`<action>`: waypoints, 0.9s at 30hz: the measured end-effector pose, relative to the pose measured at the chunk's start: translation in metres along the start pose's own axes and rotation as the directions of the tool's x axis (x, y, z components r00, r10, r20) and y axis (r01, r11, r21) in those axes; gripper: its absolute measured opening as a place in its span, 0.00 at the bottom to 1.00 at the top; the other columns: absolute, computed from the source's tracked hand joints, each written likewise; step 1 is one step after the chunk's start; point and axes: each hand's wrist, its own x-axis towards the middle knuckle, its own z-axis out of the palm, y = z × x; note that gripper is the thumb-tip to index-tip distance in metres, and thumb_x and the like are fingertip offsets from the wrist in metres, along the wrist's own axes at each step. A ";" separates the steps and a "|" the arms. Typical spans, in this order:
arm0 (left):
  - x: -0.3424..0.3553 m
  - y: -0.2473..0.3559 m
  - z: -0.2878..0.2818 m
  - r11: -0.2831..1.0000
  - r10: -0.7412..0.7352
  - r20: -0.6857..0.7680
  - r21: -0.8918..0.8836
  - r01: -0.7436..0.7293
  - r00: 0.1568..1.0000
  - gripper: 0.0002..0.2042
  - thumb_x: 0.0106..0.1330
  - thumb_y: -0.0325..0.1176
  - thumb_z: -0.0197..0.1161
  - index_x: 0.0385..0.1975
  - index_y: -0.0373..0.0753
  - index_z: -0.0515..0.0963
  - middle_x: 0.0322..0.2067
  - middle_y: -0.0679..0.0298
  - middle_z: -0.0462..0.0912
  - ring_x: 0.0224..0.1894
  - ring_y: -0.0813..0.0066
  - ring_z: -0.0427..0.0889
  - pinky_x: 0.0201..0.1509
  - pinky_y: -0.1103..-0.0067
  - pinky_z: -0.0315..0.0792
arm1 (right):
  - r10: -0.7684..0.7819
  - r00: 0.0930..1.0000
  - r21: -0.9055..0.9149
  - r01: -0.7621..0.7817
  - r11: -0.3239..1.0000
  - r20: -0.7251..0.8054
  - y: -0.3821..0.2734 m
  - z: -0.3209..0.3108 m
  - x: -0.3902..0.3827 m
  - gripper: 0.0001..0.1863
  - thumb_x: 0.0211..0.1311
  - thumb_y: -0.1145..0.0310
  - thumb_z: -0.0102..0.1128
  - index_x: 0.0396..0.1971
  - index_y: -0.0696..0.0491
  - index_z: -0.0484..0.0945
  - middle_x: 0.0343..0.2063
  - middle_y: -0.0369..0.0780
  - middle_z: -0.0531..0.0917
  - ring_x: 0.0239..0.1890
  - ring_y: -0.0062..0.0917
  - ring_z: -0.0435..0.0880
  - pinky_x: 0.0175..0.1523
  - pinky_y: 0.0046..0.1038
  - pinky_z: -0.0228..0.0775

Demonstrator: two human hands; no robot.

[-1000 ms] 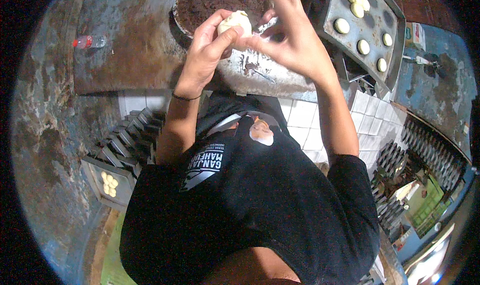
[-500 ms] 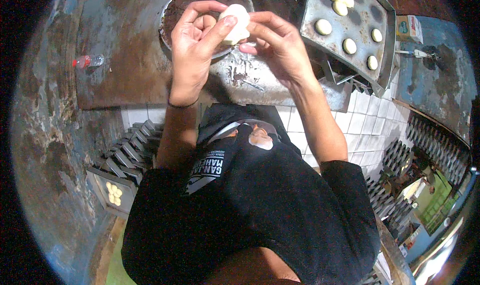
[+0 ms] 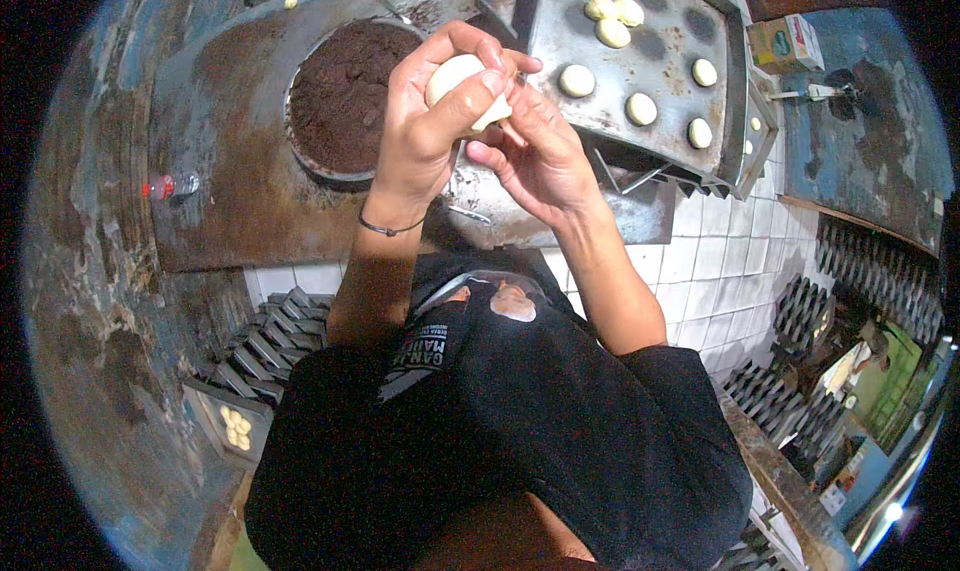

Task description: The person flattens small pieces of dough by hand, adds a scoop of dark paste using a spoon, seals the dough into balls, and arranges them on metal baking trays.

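A piece of pale dough (image 3: 455, 79) is held above the worktable. My left hand (image 3: 425, 136) is closed around it, with the thumb pressed across its near side. The fingers of my right hand (image 3: 548, 156) are bent against the dough's right edge, their tips partly hidden. Left of my hands, a round pan (image 3: 297, 151) is filled with dark brown crumbly filling (image 3: 345, 101). To the right, a metal baking tray (image 3: 665, 143) carries several round dough balls (image 3: 641, 109), some clustered together toward the far side.
A thin metal utensil (image 3: 468, 214) lies near the table's front edge. At the left is a clear bottle (image 3: 178, 186) with a red cap. Beyond the tray stands a yellow and white box (image 3: 785, 46). Another tray (image 3: 205, 411) with dough pieces sits low at the left.
The view has shifted, so the table, pan and tray appear lower and further left. My hands have turned the dough, and the left fingers now wrap over its far side.
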 end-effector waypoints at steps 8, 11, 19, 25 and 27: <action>0.022 -0.015 0.045 0.994 -0.110 0.037 0.020 0.110 0.993 0.14 0.60 0.21 0.70 0.44 0.34 0.76 0.40 0.62 0.83 0.50 0.71 0.84 0.58 0.74 0.77 | -0.409 0.897 -0.270 0.357 0.894 -0.169 -0.006 -0.012 -0.004 0.22 0.61 0.78 0.72 0.55 0.56 0.78 0.46 0.35 0.84 0.47 0.25 0.86 0.55 0.29 0.80; 0.027 -0.025 0.068 0.987 -0.115 0.064 0.121 0.107 0.991 0.14 0.59 0.21 0.69 0.43 0.34 0.75 0.41 0.63 0.82 0.50 0.73 0.85 0.59 0.74 0.77 | -0.637 0.748 -0.583 0.438 0.685 -0.185 -0.025 -0.024 -0.010 0.18 0.62 0.79 0.70 0.53 0.58 0.82 0.45 0.35 0.85 0.45 0.20 0.84 0.57 0.27 0.76; 0.062 -0.063 0.094 0.996 -0.061 0.065 0.075 0.056 0.996 0.29 0.53 0.28 0.70 0.54 0.36 0.65 0.41 0.60 0.83 0.51 0.60 0.87 0.76 0.57 0.59 | -0.420 0.907 -0.614 0.334 0.715 0.004 -0.094 -0.052 -0.029 0.24 0.69 0.62 0.69 0.59 0.61 0.80 0.46 0.36 0.86 0.44 0.18 0.82 0.56 0.27 0.74; 0.073 -0.094 0.129 0.999 0.023 0.234 0.035 -0.032 0.972 0.34 0.51 0.27 0.73 0.58 0.36 0.61 0.44 0.60 0.77 0.47 0.63 0.86 0.66 0.63 0.68 | -0.515 0.840 -0.439 0.402 0.803 -0.172 -0.109 -0.083 -0.054 0.31 0.63 0.57 0.73 0.59 0.62 0.76 0.50 0.41 0.86 0.53 0.27 0.84 0.61 0.30 0.73; 0.081 -0.106 0.124 1.000 -0.004 0.262 0.031 -0.004 0.965 0.34 0.52 0.25 0.74 0.59 0.36 0.62 0.48 0.61 0.73 0.45 0.69 0.84 0.58 0.70 0.73 | -0.537 0.843 -0.703 0.394 0.592 0.020 -0.121 -0.097 -0.051 0.27 0.65 0.60 0.71 0.57 0.61 0.78 0.50 0.41 0.86 0.55 0.27 0.83 0.62 0.32 0.72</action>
